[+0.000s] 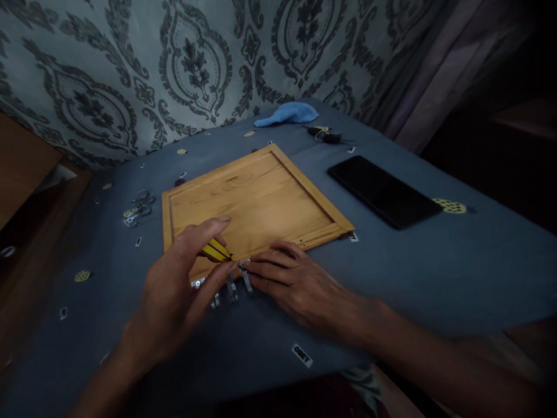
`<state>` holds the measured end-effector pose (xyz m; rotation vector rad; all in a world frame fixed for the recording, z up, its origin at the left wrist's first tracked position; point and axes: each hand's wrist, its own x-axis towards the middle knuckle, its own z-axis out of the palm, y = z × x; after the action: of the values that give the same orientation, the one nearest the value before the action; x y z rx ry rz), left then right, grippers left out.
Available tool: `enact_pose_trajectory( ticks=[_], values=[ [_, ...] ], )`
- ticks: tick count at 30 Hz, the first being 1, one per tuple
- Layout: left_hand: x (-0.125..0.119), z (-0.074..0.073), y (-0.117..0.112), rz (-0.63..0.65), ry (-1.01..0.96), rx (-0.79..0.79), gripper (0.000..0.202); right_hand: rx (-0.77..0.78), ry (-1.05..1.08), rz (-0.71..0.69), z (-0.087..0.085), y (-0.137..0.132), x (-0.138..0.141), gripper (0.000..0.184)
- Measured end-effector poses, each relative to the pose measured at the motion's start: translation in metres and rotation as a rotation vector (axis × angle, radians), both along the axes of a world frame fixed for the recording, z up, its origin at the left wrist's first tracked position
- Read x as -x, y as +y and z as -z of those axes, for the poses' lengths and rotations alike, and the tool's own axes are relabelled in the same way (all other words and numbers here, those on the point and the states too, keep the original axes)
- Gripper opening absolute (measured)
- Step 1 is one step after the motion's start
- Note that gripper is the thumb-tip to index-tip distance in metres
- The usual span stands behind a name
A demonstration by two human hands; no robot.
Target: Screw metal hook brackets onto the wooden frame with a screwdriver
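A framed wooden panel (243,194) lies on the blue cloth with its near edge towards me. My left hand (183,278) grips a yellow-and-black tool (216,249), which looks like a screwdriver; its dark tip points down and right at the near edge. Fingers of my right hand (291,278) pinch a small shiny metal hook (246,281) at that edge. Another metal hook (232,287) hangs just left of it, and a small plate with a screw (198,283) shows farther left. The tip's exact contact is hidden by my fingers.
Right of the panel lies a black phone (385,191). Behind it are dark keys (324,135) and a crumpled blue cloth (287,114). Several loose metal pieces (138,209) lie to the left. The patterned blue tablecloth (391,273) ends near a patterned wall covering (195,64).
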<state>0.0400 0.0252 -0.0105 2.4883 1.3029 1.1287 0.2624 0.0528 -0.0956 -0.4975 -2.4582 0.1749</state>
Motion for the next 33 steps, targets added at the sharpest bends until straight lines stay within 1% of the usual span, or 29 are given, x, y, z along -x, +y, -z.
enact_pose_trajectory(
  ticks=[2,6,8,11,15,18,22,26,33],
  values=[
    [0.0,0.002,0.0,0.004,-0.017,0.017,0.058,-0.002,0.002,-0.001,0.0,0.0,0.0,0.03],
    [0.004,0.005,0.0,0.035,-0.101,0.128,0.061,0.01,0.003,0.002,0.001,0.0,0.0,0.031],
    [0.005,0.005,-0.001,0.035,-0.127,0.158,0.062,0.014,0.005,0.003,0.001,-0.001,0.0,0.031],
    [0.003,0.0,-0.003,-0.009,-0.18,0.15,0.062,0.008,0.013,-0.005,0.0,-0.001,0.0,0.029],
    [0.0,-0.008,-0.006,-0.048,-0.275,0.09,0.061,0.004,0.019,-0.013,-0.001,0.0,0.0,0.029],
    [0.003,-0.007,-0.006,-0.067,-0.219,0.084,0.06,0.009,0.019,-0.007,-0.001,-0.001,0.0,0.029],
    [0.007,0.001,-0.005,-0.049,-0.151,0.085,0.062,0.018,-0.004,0.0,-0.001,-0.001,0.0,0.029],
    [0.005,0.005,-0.004,-0.01,-0.147,0.105,0.065,0.006,0.006,-0.002,-0.001,-0.001,0.0,0.029],
    [0.003,0.007,-0.002,0.016,-0.14,0.098,0.064,-0.005,0.02,-0.007,-0.001,0.001,0.0,0.029]
  ],
)
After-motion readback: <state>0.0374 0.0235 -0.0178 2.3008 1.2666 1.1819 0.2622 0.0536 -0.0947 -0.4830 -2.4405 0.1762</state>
